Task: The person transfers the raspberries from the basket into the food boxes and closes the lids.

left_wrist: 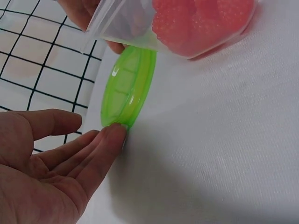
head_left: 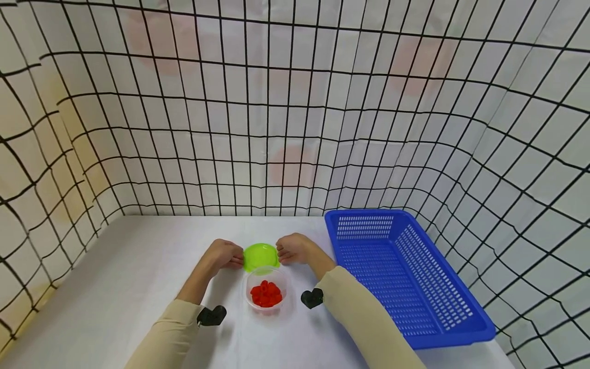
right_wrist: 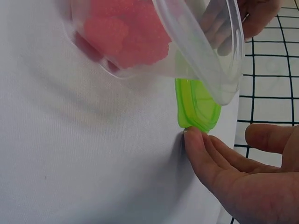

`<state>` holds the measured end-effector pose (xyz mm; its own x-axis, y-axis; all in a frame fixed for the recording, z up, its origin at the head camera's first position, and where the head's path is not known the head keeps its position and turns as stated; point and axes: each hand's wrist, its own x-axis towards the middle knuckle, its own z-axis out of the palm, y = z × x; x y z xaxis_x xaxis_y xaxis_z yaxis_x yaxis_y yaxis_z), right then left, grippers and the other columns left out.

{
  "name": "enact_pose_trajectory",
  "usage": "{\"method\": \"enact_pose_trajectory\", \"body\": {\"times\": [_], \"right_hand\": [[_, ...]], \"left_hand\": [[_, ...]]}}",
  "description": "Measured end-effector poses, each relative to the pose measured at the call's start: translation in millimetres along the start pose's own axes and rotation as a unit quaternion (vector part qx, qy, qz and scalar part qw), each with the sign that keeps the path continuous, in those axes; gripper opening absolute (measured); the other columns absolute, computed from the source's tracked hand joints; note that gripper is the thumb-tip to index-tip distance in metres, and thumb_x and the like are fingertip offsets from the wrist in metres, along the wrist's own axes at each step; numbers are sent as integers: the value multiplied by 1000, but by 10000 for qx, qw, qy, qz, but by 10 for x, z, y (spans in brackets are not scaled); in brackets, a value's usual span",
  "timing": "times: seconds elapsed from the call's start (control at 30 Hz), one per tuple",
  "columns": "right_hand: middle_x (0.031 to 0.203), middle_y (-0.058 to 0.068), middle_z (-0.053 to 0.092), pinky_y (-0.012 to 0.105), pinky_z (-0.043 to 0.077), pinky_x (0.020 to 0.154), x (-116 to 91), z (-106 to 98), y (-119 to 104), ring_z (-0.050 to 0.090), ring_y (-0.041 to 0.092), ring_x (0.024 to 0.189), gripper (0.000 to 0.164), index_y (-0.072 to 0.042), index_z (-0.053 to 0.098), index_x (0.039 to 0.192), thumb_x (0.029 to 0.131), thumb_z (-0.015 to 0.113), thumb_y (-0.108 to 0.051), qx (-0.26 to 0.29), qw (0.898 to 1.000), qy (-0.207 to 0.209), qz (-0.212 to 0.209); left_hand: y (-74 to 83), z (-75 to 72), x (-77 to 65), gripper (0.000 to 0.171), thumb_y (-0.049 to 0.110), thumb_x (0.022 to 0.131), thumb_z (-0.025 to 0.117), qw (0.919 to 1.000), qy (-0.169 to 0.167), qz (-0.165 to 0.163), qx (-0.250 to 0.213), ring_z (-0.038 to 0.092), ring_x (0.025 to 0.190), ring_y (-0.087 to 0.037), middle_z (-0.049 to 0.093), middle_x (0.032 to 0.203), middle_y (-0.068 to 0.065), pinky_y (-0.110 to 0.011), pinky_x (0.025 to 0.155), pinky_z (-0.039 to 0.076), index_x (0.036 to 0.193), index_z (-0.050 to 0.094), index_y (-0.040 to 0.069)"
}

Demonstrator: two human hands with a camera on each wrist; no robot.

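Observation:
A bright green plastic lid (head_left: 260,257) lies on the white table just behind a clear round tub (head_left: 287,288). Inside the tub are several red, bumpy pieces (head_left: 266,294) that look like raspberries. My left hand (head_left: 223,254) is at the lid's left edge; the left wrist view shows its fingertips (left_wrist: 117,133) touching the rim, thumb apart. Opposite, at the right edge, my right hand (head_left: 295,248) touches the lid with its fingertips (right_wrist: 193,137), its thumb also held off. In both wrist views the tub partly covers the lid.
A large blue slotted basket (head_left: 461,292) stands on the right of the table (head_left: 92,287). Black wire grid (head_left: 249,97) over white cloth encloses the back and both sides. A black wrist device (head_left: 212,315) sits on each sleeve.

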<state>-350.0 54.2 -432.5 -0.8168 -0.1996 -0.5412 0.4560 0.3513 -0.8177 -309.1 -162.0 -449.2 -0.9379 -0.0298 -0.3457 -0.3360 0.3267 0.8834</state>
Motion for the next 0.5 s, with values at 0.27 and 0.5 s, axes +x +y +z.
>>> {"method": "enact_pose_trajectory", "body": {"times": [0.27, 0.5], "right_hand": [[113, 22, 64, 41, 54, 103, -21, 47, -13, 62, 29, 97, 38, 13, 58, 124, 102, 57, -18, -62, 10000, 66, -34], [115, 24, 63, 40, 55, 103, -54, 54, -52, 62, 30, 100, 43, 14, 57, 126, 102, 58, -22, 17, 10000, 54, 53]], "left_hand": [[-5, -6, 34, 37, 12, 99, 58, 9991, 153, -243, -325, 76, 83, -26, 73, 102, -24, -34, 80, 63, 124, 58, -15], [-35, -16, 67, 39, 15, 99, 58, 9965, 173, -359, -735, 76, 82, -25, 74, 103, -24, -35, 80, 63, 124, 59, -15]]}}
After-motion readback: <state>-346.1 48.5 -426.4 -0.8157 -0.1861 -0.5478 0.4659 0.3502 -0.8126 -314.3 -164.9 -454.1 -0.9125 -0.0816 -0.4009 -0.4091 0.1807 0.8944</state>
